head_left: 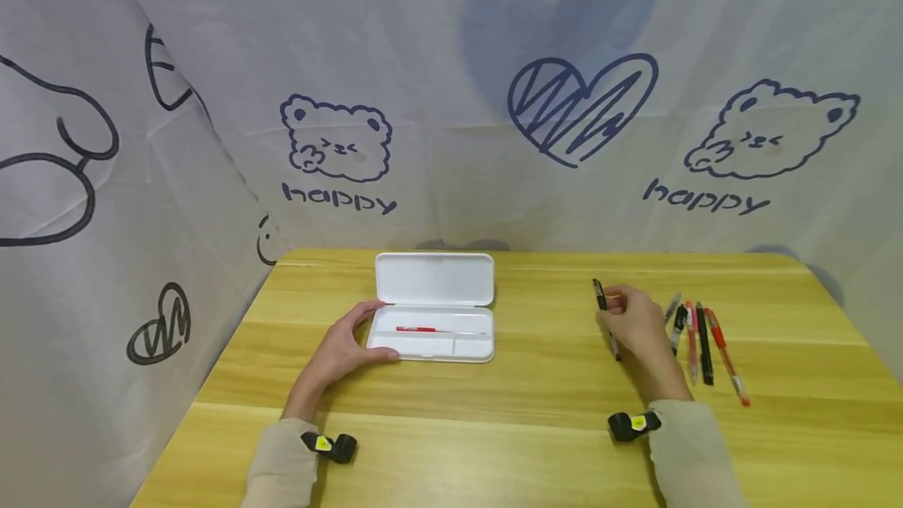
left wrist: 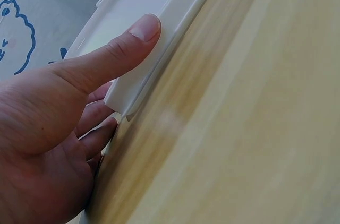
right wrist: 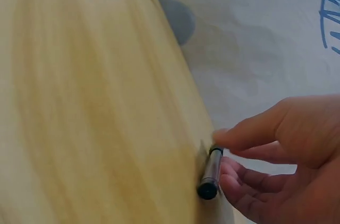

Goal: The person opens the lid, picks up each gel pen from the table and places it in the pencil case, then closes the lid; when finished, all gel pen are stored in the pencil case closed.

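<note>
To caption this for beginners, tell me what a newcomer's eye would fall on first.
Probably the scribbled heart on the pale cloth behind the table. Next, the open white case, left of the table's middle, with a thin red item inside; then the black pen in the right hand's grip, left of the loose pens.

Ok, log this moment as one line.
left hand: holds open white case; right hand: holds black pen; red pen: inside case; loose pens: beside right hand
</note>
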`<act>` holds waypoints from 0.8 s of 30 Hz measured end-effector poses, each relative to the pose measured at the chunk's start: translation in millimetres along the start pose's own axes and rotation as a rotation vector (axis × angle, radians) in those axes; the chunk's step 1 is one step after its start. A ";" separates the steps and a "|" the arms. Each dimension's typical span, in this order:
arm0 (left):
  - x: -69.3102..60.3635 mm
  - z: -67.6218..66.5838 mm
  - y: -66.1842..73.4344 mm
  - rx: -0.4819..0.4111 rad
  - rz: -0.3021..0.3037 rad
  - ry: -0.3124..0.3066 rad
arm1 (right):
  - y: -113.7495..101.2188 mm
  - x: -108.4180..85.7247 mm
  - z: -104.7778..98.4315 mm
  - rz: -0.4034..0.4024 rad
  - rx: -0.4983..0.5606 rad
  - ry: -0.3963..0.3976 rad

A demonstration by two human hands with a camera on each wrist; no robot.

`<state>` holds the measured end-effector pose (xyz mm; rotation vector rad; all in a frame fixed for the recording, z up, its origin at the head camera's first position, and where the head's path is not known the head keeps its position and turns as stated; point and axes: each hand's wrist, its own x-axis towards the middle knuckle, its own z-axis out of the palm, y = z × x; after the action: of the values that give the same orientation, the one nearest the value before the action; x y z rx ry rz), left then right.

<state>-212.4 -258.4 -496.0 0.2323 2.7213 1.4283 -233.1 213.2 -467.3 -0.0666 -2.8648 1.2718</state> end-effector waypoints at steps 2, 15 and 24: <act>0.1 -0.3 -0.3 0.003 -0.001 0.001 | 0.0 -0.3 0.7 0.014 -0.031 -0.029; -0.5 -0.4 0.5 -0.022 -0.013 -0.007 | -8.3 -3.2 5.5 0.043 -0.042 -0.046; -0.3 -0.6 0.1 -0.017 -0.020 -0.010 | -16.7 -1.1 7.6 -0.069 0.047 -0.058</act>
<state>-212.2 -258.9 -495.5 0.2097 2.6947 1.4407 -232.8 196.3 -460.0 0.0703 -2.8557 1.3498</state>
